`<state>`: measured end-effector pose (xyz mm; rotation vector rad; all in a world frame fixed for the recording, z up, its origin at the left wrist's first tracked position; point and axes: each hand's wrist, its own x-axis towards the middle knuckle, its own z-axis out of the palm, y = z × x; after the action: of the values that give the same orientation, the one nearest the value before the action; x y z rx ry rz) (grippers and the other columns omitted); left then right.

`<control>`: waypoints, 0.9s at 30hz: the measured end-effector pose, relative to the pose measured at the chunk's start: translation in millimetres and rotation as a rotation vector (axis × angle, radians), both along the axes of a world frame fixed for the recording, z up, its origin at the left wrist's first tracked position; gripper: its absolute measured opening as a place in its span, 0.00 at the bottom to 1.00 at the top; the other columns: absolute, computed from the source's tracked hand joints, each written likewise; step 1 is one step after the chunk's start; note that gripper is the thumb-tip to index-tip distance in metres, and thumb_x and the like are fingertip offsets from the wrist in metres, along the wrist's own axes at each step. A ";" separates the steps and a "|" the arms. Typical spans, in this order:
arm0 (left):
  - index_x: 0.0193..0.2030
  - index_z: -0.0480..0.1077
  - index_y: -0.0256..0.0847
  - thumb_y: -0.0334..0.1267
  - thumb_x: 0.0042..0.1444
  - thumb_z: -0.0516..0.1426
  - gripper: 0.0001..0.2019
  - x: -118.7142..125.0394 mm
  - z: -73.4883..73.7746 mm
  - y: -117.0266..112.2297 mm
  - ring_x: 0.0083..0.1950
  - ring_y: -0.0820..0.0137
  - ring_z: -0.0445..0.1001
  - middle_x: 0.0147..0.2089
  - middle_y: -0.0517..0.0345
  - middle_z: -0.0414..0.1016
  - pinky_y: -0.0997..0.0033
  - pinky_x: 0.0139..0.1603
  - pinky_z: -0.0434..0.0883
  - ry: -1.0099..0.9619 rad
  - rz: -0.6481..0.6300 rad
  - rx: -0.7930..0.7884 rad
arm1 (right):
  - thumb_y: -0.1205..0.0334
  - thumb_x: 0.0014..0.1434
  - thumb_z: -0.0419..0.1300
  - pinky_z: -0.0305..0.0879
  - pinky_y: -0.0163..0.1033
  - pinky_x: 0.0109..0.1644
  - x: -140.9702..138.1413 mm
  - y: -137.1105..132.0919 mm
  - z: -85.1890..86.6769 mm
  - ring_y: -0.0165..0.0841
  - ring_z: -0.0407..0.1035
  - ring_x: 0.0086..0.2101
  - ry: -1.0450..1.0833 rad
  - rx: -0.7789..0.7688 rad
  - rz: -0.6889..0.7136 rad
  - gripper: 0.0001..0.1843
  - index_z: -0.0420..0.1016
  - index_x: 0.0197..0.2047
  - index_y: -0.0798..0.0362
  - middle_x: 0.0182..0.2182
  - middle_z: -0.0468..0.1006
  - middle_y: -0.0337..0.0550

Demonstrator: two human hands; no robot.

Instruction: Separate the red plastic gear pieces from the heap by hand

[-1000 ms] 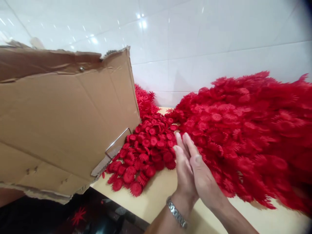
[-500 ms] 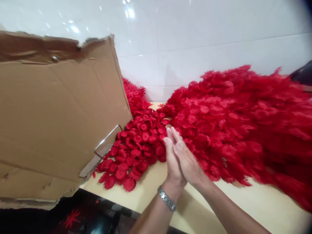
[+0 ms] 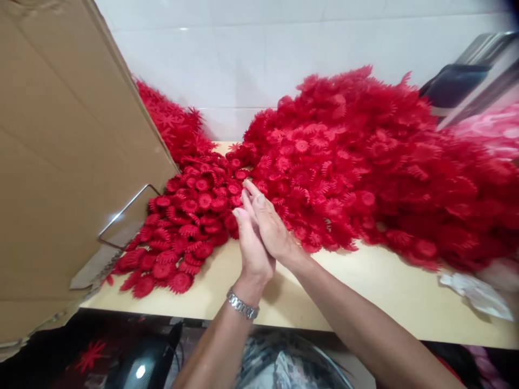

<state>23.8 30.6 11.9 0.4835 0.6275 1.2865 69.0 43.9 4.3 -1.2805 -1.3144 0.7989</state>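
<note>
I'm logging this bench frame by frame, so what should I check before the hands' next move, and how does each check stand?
1. Left hand and right hand pressed palm to palm: ok.
2. Anything held between the palms: cannot tell.
3. Fingertips at the edge of the small pile of red plastic flower discs: ok.
4. Big heap of red plastic flowers lies wholly on the tabletop: ok.
5. Cardboard box leans over the table's left edge: not ok.

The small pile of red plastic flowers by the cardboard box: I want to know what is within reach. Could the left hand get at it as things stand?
Probably yes. The left hand is pressed against the right hand, fingertips right at the small pile, with nothing between them.
</note>
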 end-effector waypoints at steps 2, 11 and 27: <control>0.57 0.63 0.49 0.58 0.57 0.43 0.26 -3.0 0.0 1.4 0.62 0.66 0.61 0.60 0.56 0.65 0.67 0.56 0.65 -0.066 -0.011 -0.004 | 0.39 0.61 0.35 0.51 0.46 0.63 -0.3 -6.5 1.4 0.34 0.55 0.59 0.100 -0.022 0.017 0.33 0.52 0.64 0.46 0.59 0.62 0.40; 0.53 0.65 0.49 0.50 0.57 0.51 0.18 -12.1 -2.3 -11.2 0.45 0.72 0.74 0.45 0.57 0.75 0.76 0.39 0.71 -0.179 0.061 -0.066 | 0.42 0.61 0.25 0.65 0.41 0.51 -0.2 -19.1 18.3 0.32 0.65 0.51 0.306 0.098 0.026 0.35 0.51 0.63 0.48 0.52 0.71 0.43; 0.41 0.71 0.37 0.45 0.57 0.52 0.14 -20.4 -8.9 -18.7 0.31 0.68 0.78 0.28 0.55 0.78 0.69 0.36 0.72 0.093 0.115 0.100 | 0.40 0.61 0.36 0.70 0.36 0.35 0.8 -39.1 22.8 0.33 0.71 0.39 0.116 0.156 -0.077 0.32 0.59 0.60 0.47 0.48 0.72 0.45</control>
<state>3.3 11.9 3.0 0.5998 0.6785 1.4151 69.9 4.8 27.1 -1.1380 -1.2032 0.6926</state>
